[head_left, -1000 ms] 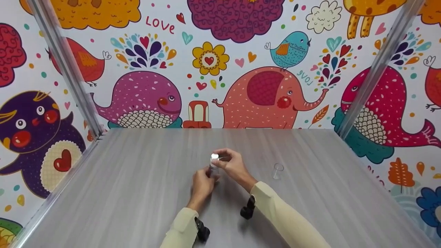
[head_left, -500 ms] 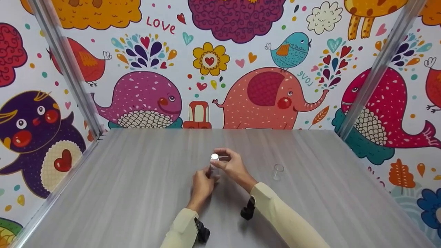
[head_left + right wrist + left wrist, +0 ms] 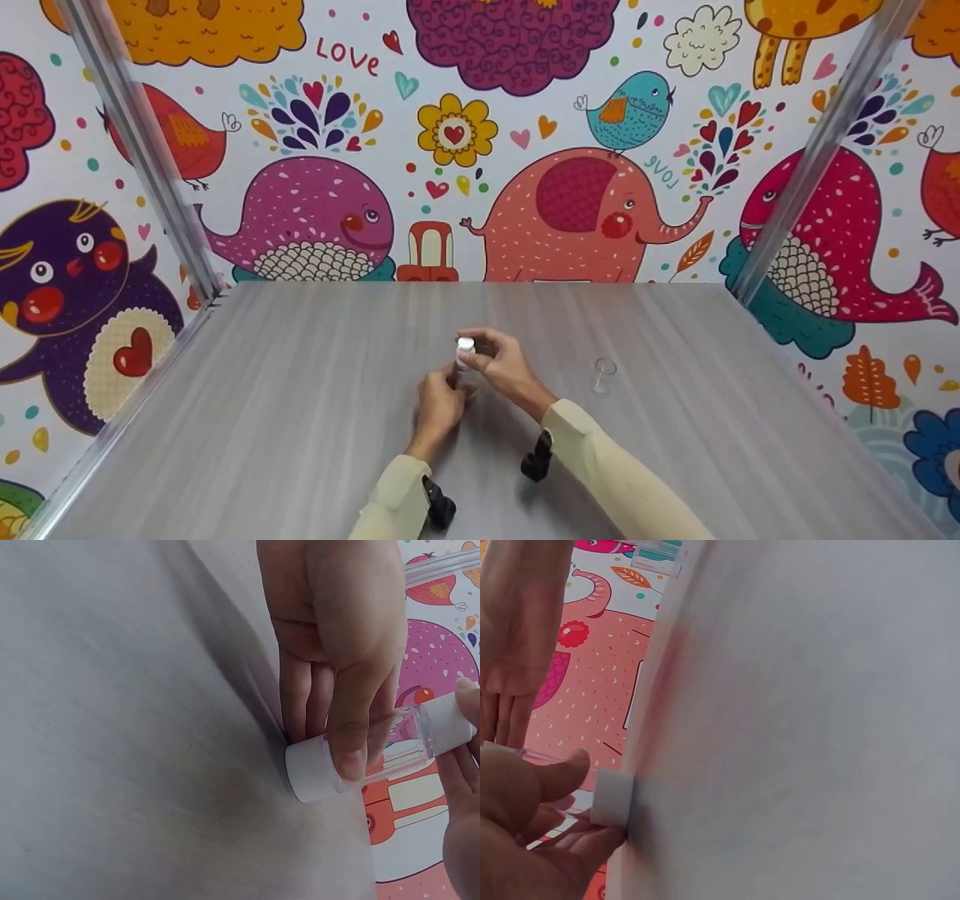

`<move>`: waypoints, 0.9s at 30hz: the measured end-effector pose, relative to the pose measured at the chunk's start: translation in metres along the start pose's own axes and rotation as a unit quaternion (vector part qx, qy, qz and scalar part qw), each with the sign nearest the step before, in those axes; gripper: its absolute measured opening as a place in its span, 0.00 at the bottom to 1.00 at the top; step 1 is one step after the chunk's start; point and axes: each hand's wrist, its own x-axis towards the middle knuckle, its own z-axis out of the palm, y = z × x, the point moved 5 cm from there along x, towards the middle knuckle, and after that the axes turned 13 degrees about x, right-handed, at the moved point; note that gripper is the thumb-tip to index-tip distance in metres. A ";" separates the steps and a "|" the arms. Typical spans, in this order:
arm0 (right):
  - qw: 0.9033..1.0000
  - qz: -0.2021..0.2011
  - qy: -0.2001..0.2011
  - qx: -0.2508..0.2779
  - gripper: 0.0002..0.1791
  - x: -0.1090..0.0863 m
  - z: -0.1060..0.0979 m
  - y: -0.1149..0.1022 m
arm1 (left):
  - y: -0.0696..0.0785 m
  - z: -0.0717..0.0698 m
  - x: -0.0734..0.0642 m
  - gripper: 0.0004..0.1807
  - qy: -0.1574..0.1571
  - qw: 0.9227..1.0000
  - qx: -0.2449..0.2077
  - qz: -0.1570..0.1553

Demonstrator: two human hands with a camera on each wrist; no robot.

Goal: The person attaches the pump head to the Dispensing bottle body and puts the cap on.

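- The patterned wall (image 3: 510,112) is rising behind and along both sides, its upper part running out of view.
- The grey wood-grain table (image 3: 300,420) is stretching well past the hands to the left, the right and the far edge, where it is meeting the wall; its near edge is falling outside the head view.
- Metal posts (image 3: 140,142) are standing at the far corners, their upper ends getting cut off.
- Pale sleeves (image 3: 615,465) are reaching in from the bottom, cropped there, a black wrist camera (image 3: 536,456) sitting by each cuff.
- The left hand (image 3: 441,405) is pinching the lower part of the clear bottle (image 3: 405,742), some fingers hiding behind it.
- The right hand (image 3: 510,367) is pinching the bottle's white top (image 3: 448,724) between thumb and fingers; in the right wrist view it is running off the right edge.
- The bottle is standing roughly upright mid-table, well apart from every edge, the hands covering much of it.
- The clear cup (image 3: 602,375) is standing near the right hand, its faint outline blending into the grain.
- The bottle's white base (image 3: 307,772) is facing down; whether it is touching the table cannot be told.
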 end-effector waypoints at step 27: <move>0.999 0.010 0.017 -0.049 0.29 -0.005 -0.001 -0.001 | 0.001 -0.001 -0.002 0.03 0.015 1.000 -0.009 0.006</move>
